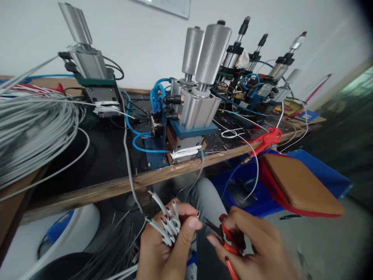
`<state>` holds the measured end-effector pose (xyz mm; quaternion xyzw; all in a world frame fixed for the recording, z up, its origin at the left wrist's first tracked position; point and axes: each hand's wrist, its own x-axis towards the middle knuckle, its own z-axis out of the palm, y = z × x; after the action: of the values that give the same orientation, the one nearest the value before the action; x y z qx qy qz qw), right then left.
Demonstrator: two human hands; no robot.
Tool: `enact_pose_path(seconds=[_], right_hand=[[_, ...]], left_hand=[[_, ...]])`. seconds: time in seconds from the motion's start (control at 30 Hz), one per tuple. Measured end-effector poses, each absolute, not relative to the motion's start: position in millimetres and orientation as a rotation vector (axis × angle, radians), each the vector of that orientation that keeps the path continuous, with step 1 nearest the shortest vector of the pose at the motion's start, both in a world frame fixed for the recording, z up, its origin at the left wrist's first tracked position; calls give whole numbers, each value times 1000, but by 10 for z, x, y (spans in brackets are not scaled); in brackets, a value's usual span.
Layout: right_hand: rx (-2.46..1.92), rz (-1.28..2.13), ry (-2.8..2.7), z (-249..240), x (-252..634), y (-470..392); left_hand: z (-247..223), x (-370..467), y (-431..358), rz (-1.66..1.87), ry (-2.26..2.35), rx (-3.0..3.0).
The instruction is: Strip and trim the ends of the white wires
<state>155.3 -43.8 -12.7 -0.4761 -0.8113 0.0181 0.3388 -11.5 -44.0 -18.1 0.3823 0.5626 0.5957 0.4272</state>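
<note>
My left hand [171, 241] is closed around a bunch of white cables [167, 225], whose cut ends stick up with small coloured cores showing. Between its thumb and index fingertip a dark cable end pokes out. Opposite, my right hand [250, 245] grips a pair of scissors [229, 243] with red-orange handles. The dark blades point left toward the pinched end, a small gap apart from it. Part of the handles is hidden by my fingers.
A pneumatic press [194, 105] stands on the wooden-edged bench [113, 190]. Coiled grey cable [37, 132] lies left, a red tool [266, 138] right. Below are a brown-topped stool [300, 186], a blue bin [262, 202] and a white tub [84, 229].
</note>
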Motion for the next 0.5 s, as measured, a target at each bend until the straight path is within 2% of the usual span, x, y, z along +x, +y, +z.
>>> enact_pose_path(seconds=[0.5], right_hand=[[-1235,-29,-2137,-89,1532,-437]], left_hand=[[-169,-151,-412,1466,1291,1068]])
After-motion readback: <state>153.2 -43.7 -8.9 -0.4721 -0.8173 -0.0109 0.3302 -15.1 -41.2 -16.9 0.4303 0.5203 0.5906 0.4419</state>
